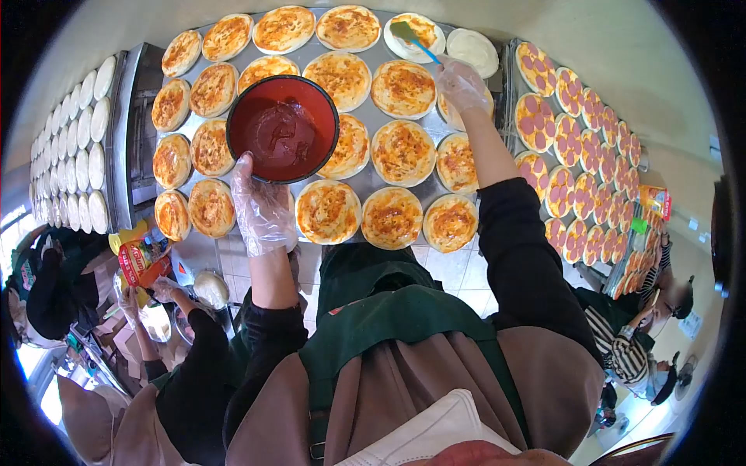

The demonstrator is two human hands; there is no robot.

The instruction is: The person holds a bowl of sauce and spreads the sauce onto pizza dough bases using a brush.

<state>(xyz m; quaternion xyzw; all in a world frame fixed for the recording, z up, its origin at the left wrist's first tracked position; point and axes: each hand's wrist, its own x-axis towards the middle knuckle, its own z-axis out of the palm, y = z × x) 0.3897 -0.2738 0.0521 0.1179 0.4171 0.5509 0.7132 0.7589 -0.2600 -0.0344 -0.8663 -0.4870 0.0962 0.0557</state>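
My left hand [263,210], in a clear plastic glove, grips the near rim of a bowl [320,116], black outside and red inside. Red sauce [281,133] coats its bottom. Gloved too, my right hand [464,85] is closed round the blue handle of a spatula [420,46] with a green head. That head rests over a partly sauced pizza base [423,31] in the far row. Just right of it lies a plain white pizza base [472,53]. Rows of sauced pizza bases [403,153] cover the metal table beneath the bowl, which hides some of them.
At right, another table carries pizzas with round meat slices [535,123]. White pizza bases [83,168] fill a table at left. A co-worker's gloved hands [162,289] hold a red and yellow packet [136,262] at lower left. More people stand at lower right.
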